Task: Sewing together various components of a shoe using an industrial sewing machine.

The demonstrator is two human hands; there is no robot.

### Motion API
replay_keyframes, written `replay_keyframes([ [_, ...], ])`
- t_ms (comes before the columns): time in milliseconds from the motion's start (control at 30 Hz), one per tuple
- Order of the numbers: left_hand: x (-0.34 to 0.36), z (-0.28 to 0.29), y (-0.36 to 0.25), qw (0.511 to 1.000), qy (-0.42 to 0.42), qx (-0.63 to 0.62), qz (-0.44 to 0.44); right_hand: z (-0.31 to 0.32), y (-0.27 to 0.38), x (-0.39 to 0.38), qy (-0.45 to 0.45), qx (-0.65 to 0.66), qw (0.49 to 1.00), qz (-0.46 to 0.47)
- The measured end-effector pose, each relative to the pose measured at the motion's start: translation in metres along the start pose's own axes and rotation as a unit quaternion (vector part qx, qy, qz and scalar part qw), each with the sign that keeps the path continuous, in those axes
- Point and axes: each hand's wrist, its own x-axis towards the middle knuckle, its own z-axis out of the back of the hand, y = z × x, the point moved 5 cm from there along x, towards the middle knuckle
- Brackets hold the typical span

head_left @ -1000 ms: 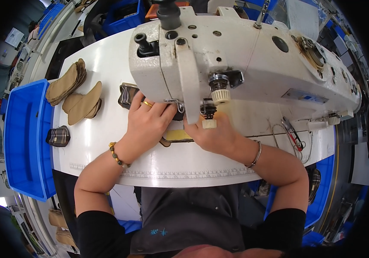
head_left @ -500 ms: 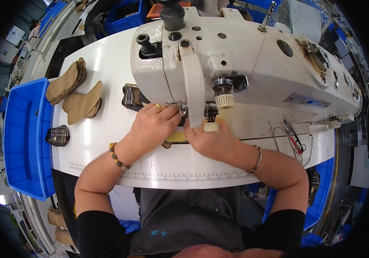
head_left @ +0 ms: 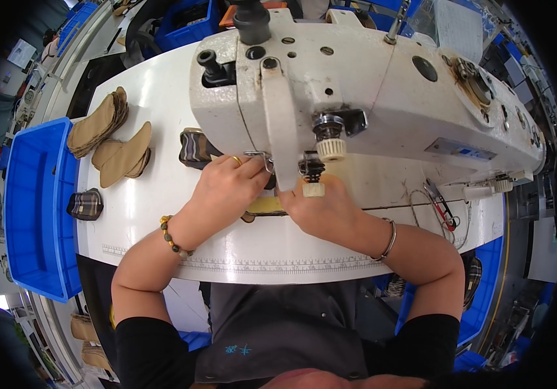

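Observation:
My left hand point(head_left: 231, 185) is closed, its fingers bent together beside the needle area of a white sewing machine point(head_left: 369, 84). A dark plaid fabric slipper point(head_left: 195, 149) with pale stripes shows just beyond its knuckles. Opposite it, my right hand point(head_left: 320, 204) is closed on the same work, with its fingertips partly hidden behind the machine's tension knob point(head_left: 314, 189). Between and below the hands lies a yellow strip point(head_left: 265, 206), and a small tan edge point(head_left: 248, 218) shows under it. The needle and the stitched spot are hidden.
Tan insoles lie in two stacks, one far point(head_left: 100, 122) and one nearer point(head_left: 126, 159), on the white table's left. A plaid piece point(head_left: 85, 204) sits by the blue bin point(head_left: 41, 214). Red-handled thread snips point(head_left: 446, 211) lie right, near loose thread. A printed ruler point(head_left: 278, 266) runs along the front edge.
The whole view has shifted slightly, so the machine and hands appear a little further left. Both hands keep almost the same pose at the work.

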Motion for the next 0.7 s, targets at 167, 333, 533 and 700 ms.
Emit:
replay_keyframes([
  [167,-0.002,-0.007,0.004,0.999,0.037,0.016,0.028,-0.006,-0.004,-0.002,0.037,0.046,0.998,-0.007],
  [333,-0.002,-0.005,0.006,0.998,0.043,0.011,0.037,-0.004,-0.003,-0.003,0.058,0.035,0.998,-0.007],
  [533,-0.003,0.004,0.002,0.999,0.008,-0.031,-0.009,-0.001,-0.002,-0.002,0.027,0.063,0.998,-0.012],
  [700,-0.001,-0.001,0.015,0.997,-0.044,-0.062,0.017,0.002,0.002,0.0,-0.009,0.056,0.998,-0.033],
])
